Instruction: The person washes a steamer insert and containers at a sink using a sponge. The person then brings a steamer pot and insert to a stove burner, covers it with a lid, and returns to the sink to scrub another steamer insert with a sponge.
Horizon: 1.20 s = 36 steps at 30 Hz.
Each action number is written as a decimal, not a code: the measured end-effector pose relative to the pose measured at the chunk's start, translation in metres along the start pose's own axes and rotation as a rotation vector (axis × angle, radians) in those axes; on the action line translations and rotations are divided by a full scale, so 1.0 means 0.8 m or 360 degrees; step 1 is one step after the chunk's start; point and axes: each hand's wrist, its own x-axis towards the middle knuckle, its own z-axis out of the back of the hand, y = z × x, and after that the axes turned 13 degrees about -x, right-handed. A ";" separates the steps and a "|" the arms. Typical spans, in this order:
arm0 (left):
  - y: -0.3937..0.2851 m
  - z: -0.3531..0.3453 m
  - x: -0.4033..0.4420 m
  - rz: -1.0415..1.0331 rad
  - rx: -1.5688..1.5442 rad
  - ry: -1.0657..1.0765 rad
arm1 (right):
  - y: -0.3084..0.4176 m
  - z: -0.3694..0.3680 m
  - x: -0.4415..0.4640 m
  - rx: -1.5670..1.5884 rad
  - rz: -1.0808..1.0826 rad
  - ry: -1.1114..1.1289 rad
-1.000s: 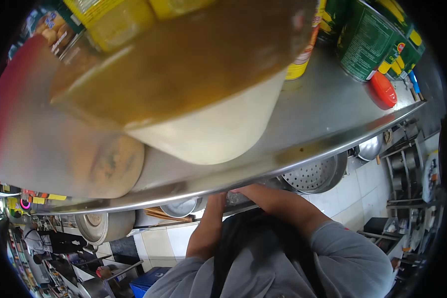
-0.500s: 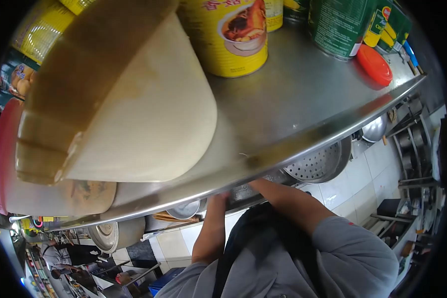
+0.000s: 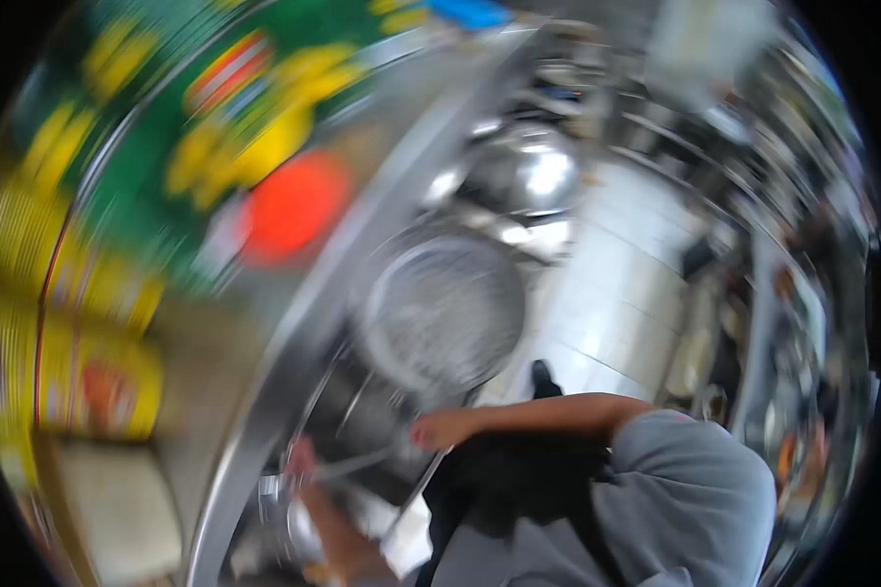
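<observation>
I counted two hands, one round metal pan (image 3: 445, 315) in the centre of the frame, one shiny domed metal vessel (image 3: 543, 176) above it, one red lid (image 3: 296, 207) at upper left and one pale tub (image 3: 122, 509) at lower left. Yellow cans (image 3: 117, 386) and green cans (image 3: 132, 196) crowded the metal shelf (image 3: 206, 382) at the left; I made out at least two yellow ones, but the green ones blurred too much to count.

From my end, the left forearm rose from the bottom of the frame, putting the left hand (image 3: 301, 462) left of lower centre, near the shelf's edge. The right arm reached leftward, nearly level, with the right hand (image 3: 442, 430) just below the pan, well apart from the left.

A thin pale strip (image 3: 357, 463) lay between the hands. Smear hid what it was, and I couldn't tell whether either hand was closed on it, or how the fingers stood. The frame's left edge cut off the nearest cans.
</observation>
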 end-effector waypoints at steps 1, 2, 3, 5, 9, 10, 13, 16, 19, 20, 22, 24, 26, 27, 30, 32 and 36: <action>0.023 -0.070 -0.001 -0.0370 0.0533 -0.0417 | 0.014 0.023 -0.030 -0.0028 0.0032 -0.0059; 0.061 -0.131 0.017 -0.0545 0.0971 -0.0663 | 0.015 0.041 -0.053 -0.0017 -0.0105 -0.0071; 0.101 -0.194 0.032 -0.0665 0.1339 -0.0807 | 0.010 0.060 -0.079 0.0020 -0.0217 -0.0054; 0.189 -0.284 0.057 -0.0759 0.1803 -0.0819 | 0.014 0.106 -0.156 0.0108 -0.0333 -0.0300; 0.394 -0.383 0.121 -0.0552 0.2231 -0.0504 | -0.007 0.188 -0.332 0.1575 -0.0480 -0.0707; 0.454 -0.396 0.136 -0.0425 0.2280 -0.0389 | -0.036 0.198 -0.389 0.1955 -0.0272 -0.0776; 0.643 -0.427 0.178 0.0062 0.2425 -0.0024 | -0.123 0.184 -0.528 0.0531 -0.1721 -0.0765; 0.806 -0.439 0.208 0.0568 0.2598 0.0301 | -0.199 0.130 -0.629 -0.0763 -0.2278 -0.0512; 0.928 -0.442 0.236 0.0974 0.2775 0.0550 | -0.249 0.133 -0.688 0.0075 -0.2037 -0.0711; 0.961 -0.442 0.244 0.1085 0.2836 0.0621 | -0.233 0.134 -0.711 0.0038 -0.2078 -0.0765; 1.020 -0.440 0.262 0.1280 0.2949 0.0747 | -0.278 0.163 -0.731 -0.0069 -0.1930 -0.0681; 1.067 -0.435 0.281 0.1451 0.3052 0.0846 | -0.347 0.208 -0.741 -0.0258 -0.1625 -0.0641; 1.109 -0.420 0.299 0.1624 0.3155 0.0915 | -0.390 0.268 -0.757 -0.0331 -0.1525 -0.0800; 1.126 -0.410 0.309 0.1724 0.3201 0.0943 | -0.387 0.302 -0.770 -0.0200 -0.1587 -0.1019; 1.177 -0.380 0.347 0.1988 0.3338 0.1008 | -0.400 0.398 -0.833 -0.0142 -0.1477 -0.1353; 1.213 -0.365 0.379 0.2157 0.3440 0.1107 | -0.414 0.453 -0.885 0.0054 -0.1410 -0.1716; 1.290 -0.363 0.458 0.2382 0.3523 0.1577 | -0.442 0.501 -1.014 0.0171 -0.1811 -0.1939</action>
